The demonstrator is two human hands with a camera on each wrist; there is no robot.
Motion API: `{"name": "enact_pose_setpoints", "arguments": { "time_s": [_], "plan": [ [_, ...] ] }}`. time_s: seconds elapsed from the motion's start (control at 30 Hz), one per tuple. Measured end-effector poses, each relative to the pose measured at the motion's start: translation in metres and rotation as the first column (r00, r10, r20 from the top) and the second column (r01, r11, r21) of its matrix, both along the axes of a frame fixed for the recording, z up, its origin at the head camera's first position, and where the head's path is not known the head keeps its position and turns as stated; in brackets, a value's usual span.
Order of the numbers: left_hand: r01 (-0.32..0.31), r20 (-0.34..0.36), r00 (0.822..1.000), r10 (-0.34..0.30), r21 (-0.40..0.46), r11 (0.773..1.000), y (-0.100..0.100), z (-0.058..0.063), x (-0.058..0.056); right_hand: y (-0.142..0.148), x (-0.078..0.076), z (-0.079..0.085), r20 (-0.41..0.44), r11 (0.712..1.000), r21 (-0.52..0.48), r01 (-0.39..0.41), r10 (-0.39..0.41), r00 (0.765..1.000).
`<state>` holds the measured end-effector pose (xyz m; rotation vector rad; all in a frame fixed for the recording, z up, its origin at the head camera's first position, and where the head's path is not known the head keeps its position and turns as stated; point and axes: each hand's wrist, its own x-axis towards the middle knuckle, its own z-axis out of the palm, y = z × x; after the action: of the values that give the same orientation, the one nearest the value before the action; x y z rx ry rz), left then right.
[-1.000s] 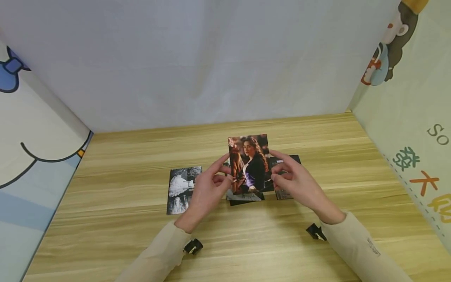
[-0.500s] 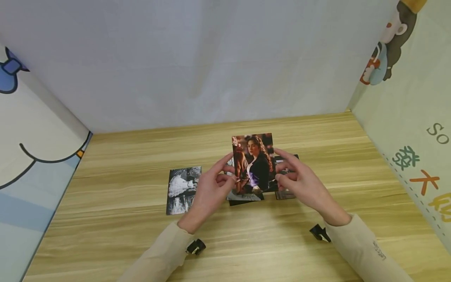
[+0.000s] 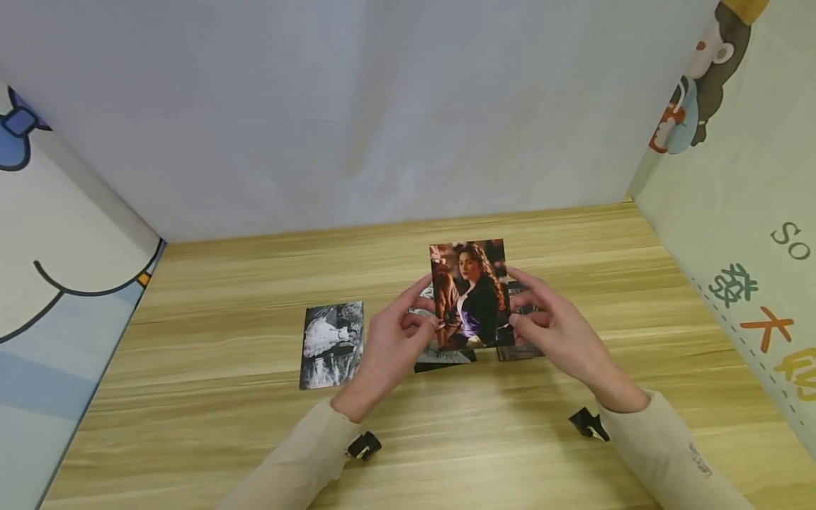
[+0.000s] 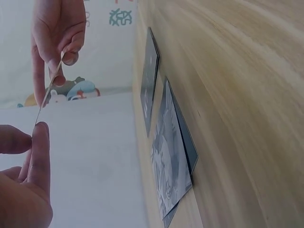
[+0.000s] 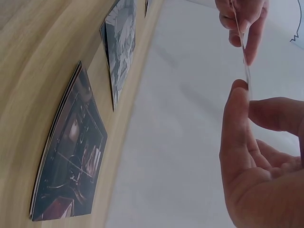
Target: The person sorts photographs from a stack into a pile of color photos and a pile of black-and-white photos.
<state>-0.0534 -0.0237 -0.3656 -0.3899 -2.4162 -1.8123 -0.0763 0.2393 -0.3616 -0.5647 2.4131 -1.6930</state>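
A colour photo card (image 3: 470, 294) of a long-haired person in a dark jacket is held up over the table, its picture towards the head camera. My left hand (image 3: 397, 343) pinches its left edge between thumb and fingers, and my right hand (image 3: 567, 336) pinches the right edge. From both wrists the card appears edge-on as a thin line. Below it, a black-and-white photo pile (image 4: 173, 152) lies slightly fanned, partly covered in the head view. Right of that lies a dark photo stack (image 5: 73, 156), partly behind my right hand.
Another black-and-white photo (image 3: 331, 343) lies flat on the wood-grain table (image 3: 223, 304), left of my left hand. A pale cloth wall (image 3: 382, 113) closes off the back, with printed panels at both sides. Black wrist-camera parts (image 3: 363, 446) stick out beside the sleeves.
Both hands have shifted slightly to the right with the photo card between them. More of the left photo now shows. The photos on the table have stayed put.
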Motion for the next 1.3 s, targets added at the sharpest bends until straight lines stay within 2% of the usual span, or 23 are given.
{"name": "enact_pose_setpoints", "arguments": {
  "time_s": [0.23, 0.63, 1.3],
  "plan": [
    [0.009, -0.028, 1.000, -0.008, 0.006, 1.000, 0.007, -0.001, -0.001, 0.006, 0.001, 0.000, 0.003, 1.000, 0.015, 0.014, -0.014, 1.000],
    [0.022, -0.033, 0.999, -0.022, 0.000, 1.000, 0.015, -0.003, -0.003, 0.014, 0.006, 0.004, -0.008, 0.999, 0.021, 0.031, -0.031, 0.999],
    [0.050, -0.032, 0.998, -0.050, 0.001, 0.999, 0.039, -0.007, -0.010, 0.034, 0.006, 0.000, -0.053, 0.998, 0.004, 0.062, -0.062, 0.997]
  ]
}}
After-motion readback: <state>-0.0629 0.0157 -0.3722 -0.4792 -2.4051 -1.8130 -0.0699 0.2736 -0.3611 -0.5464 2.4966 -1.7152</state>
